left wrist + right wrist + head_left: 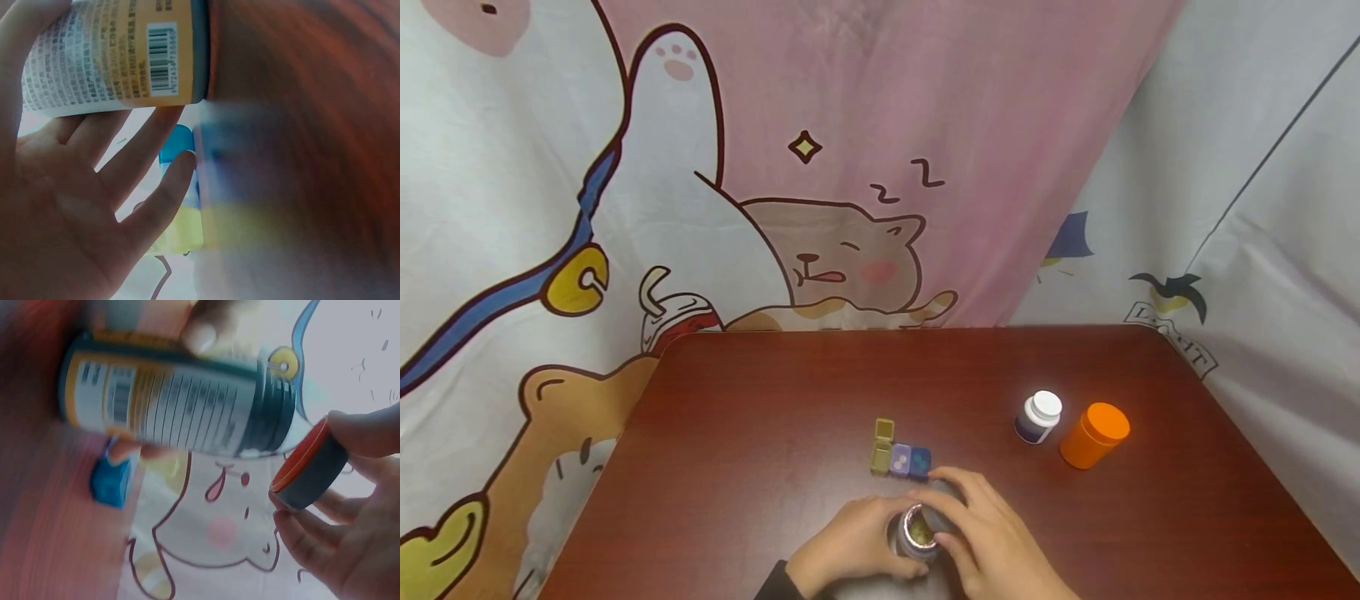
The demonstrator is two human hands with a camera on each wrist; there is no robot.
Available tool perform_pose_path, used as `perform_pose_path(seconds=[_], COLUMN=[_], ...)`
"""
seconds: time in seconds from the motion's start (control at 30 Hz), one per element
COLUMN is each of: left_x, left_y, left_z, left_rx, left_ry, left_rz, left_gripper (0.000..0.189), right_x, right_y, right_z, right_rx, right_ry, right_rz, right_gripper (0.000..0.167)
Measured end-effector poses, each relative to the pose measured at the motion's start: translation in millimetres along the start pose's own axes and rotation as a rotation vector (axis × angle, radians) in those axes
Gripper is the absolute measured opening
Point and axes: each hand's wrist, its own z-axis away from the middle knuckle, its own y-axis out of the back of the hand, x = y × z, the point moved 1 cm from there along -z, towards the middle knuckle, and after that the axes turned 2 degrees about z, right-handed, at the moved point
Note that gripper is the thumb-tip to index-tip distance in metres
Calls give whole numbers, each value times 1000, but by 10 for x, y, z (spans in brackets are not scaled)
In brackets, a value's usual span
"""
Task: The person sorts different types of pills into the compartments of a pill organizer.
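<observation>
My left hand (865,537) grips a dark-bodied bottle (244,400) with an orange-and-white printed label. Its threaded mouth is uncovered; from above, torn shiny foil rings the opening, with yellowish contents inside. In the left wrist view the label's barcode (164,59) faces the palm side. My right hand (356,525) pinches a dark screw cap (319,475) with an orange lining, held apart from the bottle's mouth and tilted beside it. Just beyond my hands lies a small pill box (901,460) with yellow, lavender and blue compartments; the yellow lid (884,430) is up.
At the right of the brown tabletop (760,400) stand a small white-capped bottle (1038,417) and a larger orange bottle (1094,436), both capped. A cartoon-printed curtain (985,167) hangs behind and around the table.
</observation>
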Motion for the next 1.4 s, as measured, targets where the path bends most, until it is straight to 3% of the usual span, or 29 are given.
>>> perform_pose_path(seconds=[0.27,0.47,0.67,0.73,1.0,1.23,1.4], left_x=[33,27,30,28,33,53,62], left_y=[15,24,18,16,-2,-22,-11], left_z=[-4,5,5,6,18,27,45], left_rx=[-7,-1,0,1,-6,-5,-21], left_ry=[12,26,15,12,4,-26,-14], left_rz=[30,14,9,11,18,-34,-75], left_gripper=[55,56,56,56,55,59,67], right_x=[307,535,680,720,811,872,918], right_y=[16,22,86,92,52,50,32], right_z=[304,541,721,767,888,983,1051], right_rx=[30,68,-79,-107,-94,-246,-229], right_ry=[-193,-268,-457,-477,-424,-572,-544], right_rz=[38,41,16,41,92,154,209], right_gripper=[58,66,55,54,56,52,57])
